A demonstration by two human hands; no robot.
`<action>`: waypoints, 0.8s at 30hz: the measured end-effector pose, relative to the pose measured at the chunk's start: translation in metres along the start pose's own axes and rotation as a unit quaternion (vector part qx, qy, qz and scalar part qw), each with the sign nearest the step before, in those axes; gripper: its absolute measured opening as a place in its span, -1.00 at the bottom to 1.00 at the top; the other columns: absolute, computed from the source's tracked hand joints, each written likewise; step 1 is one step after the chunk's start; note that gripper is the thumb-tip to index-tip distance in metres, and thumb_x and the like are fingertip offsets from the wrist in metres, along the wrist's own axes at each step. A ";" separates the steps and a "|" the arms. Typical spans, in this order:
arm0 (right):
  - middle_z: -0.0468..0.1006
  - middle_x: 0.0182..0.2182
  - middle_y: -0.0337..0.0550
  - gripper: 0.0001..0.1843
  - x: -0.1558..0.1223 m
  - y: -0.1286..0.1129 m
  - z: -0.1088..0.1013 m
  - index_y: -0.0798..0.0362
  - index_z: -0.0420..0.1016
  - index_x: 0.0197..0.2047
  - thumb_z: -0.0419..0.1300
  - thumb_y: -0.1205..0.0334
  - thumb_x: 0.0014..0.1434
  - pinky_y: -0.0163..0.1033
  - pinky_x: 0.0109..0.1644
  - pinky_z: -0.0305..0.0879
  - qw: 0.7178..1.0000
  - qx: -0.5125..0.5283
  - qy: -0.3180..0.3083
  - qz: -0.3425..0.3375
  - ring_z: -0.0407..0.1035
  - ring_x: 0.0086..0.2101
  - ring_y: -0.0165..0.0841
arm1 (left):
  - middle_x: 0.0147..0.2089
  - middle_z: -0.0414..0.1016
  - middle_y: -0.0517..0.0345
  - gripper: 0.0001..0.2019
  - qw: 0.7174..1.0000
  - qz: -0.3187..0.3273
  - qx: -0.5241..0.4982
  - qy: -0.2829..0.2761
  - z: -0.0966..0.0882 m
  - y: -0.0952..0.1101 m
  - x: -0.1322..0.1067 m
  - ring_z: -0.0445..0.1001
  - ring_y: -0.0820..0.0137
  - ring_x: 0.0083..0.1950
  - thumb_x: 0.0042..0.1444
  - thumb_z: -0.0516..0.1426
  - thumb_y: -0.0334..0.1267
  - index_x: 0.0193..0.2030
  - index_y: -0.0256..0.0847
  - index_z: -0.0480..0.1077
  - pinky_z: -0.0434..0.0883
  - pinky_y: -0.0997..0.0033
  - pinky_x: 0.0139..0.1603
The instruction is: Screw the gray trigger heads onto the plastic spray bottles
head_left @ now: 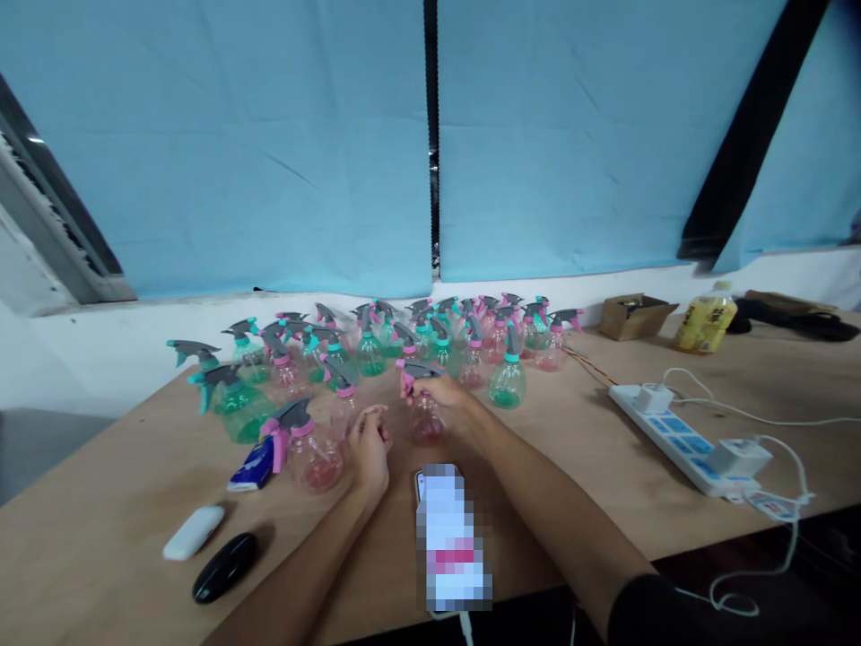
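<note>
My right hand [437,392] is closed on the grey and pink trigger head of a clear pink spray bottle [427,423], which stands upright on the table. Just left of it, my left hand [369,446] is loosely curled, and I see nothing in its fingers. Behind my left hand is another pink spray bottle [343,408]; whether they touch I cannot tell. A further pink spray bottle [316,462] stands to its left. Beyond my hands, many green and pink spray bottles are grouped, among them a green spray bottle [507,381] on the right.
A phone [450,538] with a cable lies in front of me. At left are a blue packet [254,465], a white case [194,533] and a black oval object [225,567]. A power strip [673,440], cardboard box [632,318] and yellow drink bottle [706,321] stand right.
</note>
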State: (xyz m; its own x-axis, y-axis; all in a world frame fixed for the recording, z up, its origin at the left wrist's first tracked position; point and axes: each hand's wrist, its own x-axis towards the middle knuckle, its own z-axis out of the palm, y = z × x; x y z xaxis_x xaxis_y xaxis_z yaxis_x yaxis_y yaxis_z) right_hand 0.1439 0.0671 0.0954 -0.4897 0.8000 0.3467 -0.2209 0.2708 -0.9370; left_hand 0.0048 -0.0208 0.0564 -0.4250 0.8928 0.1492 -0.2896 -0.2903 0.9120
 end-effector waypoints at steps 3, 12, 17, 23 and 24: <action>0.53 -0.55 -0.20 -0.74 -0.002 0.003 -0.004 0.11 0.55 -0.41 0.09 0.34 -0.20 -0.32 -0.42 0.29 1.000 0.012 -0.005 0.006 0.36 -0.54 -0.41 | -0.63 0.09 0.42 -0.83 1.000 0.016 0.018 -0.008 0.001 -0.001 -0.002 0.02 0.59 -0.64 -0.06 0.14 -0.19 -0.34 -0.20 0.43 -0.07 0.63 -0.66; 0.49 -0.60 -0.27 -0.71 -0.005 0.002 -0.004 0.08 0.56 -0.35 0.10 0.33 -0.18 -0.33 -0.42 0.27 1.000 -0.013 0.009 -0.018 0.35 -0.54 -0.41 | -0.59 0.21 0.40 -0.76 0.978 -0.115 0.071 -0.158 -0.002 -0.010 0.005 0.10 0.61 -0.66 -0.03 0.16 -0.10 -0.30 -0.23 0.39 -0.02 0.63 -0.66; 0.51 -0.55 -0.24 -0.70 -0.006 -0.001 -0.003 0.07 0.55 -0.35 0.08 0.32 -0.18 -0.33 -0.42 0.27 1.000 0.001 -0.009 -0.013 0.37 -0.52 -0.40 | -0.60 0.22 0.39 -0.77 0.968 -0.132 0.077 -0.199 0.001 -0.010 0.001 0.13 0.60 -0.66 0.00 0.14 -0.08 -0.35 -0.20 0.33 -0.02 0.62 -0.66; 0.47 -0.61 -0.28 -0.72 -0.007 -0.004 -0.005 0.08 0.55 -0.38 0.09 0.31 -0.19 -0.34 -0.40 0.26 0.999 -0.031 0.000 -0.019 0.33 -0.55 -0.43 | -0.59 0.20 0.39 -0.79 0.964 -0.145 0.079 -0.208 0.001 -0.009 0.001 0.12 0.59 -0.66 -0.01 0.10 -0.09 -0.39 -0.20 0.28 -0.01 0.60 -0.65; 0.48 -0.59 -0.27 -0.73 -0.007 -0.004 -0.004 0.08 0.55 -0.39 0.08 0.32 -0.19 -0.34 -0.40 0.26 0.999 -0.025 0.001 -0.024 0.33 -0.54 -0.43 | -0.59 0.19 0.38 -0.80 0.963 -0.148 0.078 -0.210 0.001 -0.009 0.002 0.11 0.59 -0.66 0.00 0.09 -0.10 -0.41 -0.19 0.25 -0.01 0.60 -0.64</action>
State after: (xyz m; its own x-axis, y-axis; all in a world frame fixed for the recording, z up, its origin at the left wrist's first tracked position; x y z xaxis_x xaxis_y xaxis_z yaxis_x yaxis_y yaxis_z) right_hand 0.1517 0.0620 0.0966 -0.4785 0.7860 0.3915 -0.2020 0.3354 -0.9202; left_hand 0.0075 -0.0166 0.0488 0.0492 0.9987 -0.0145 -0.1976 0.0240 0.9800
